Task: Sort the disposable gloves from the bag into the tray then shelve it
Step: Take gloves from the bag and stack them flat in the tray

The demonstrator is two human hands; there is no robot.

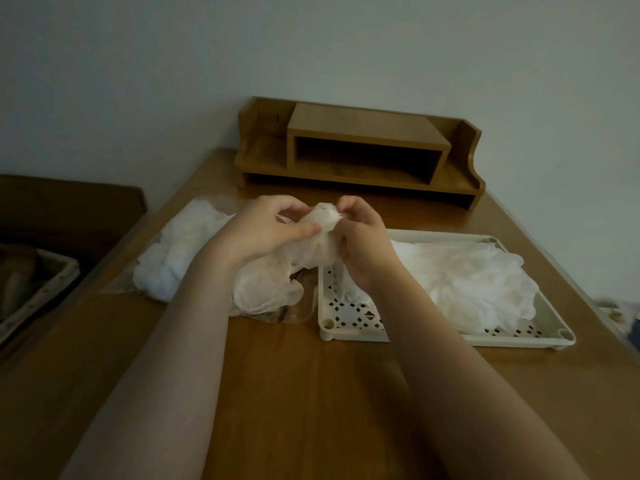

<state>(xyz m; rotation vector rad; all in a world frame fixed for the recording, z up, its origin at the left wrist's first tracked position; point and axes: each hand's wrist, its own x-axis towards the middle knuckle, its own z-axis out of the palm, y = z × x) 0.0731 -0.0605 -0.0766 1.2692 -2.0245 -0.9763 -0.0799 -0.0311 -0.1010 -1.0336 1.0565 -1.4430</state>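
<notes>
Bare wooden table [294, 393] lies nearest, then the cream tray [349, 336], its long side running left to right, with gloves [478, 289] piled at its right end. Above the tray's left end, left hand [266, 230] and right hand [360, 240] both pinch one glove [322, 220], which hangs down below the fingers. Left lies the bag [173, 258]; the shelf [360, 154] stands at the far edge.

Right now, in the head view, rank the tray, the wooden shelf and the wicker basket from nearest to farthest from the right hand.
1. Tray: directly below the right hand.
2. Wooden shelf: behind, against the wall.
3. Wicker basket: far left, off the table.
</notes>
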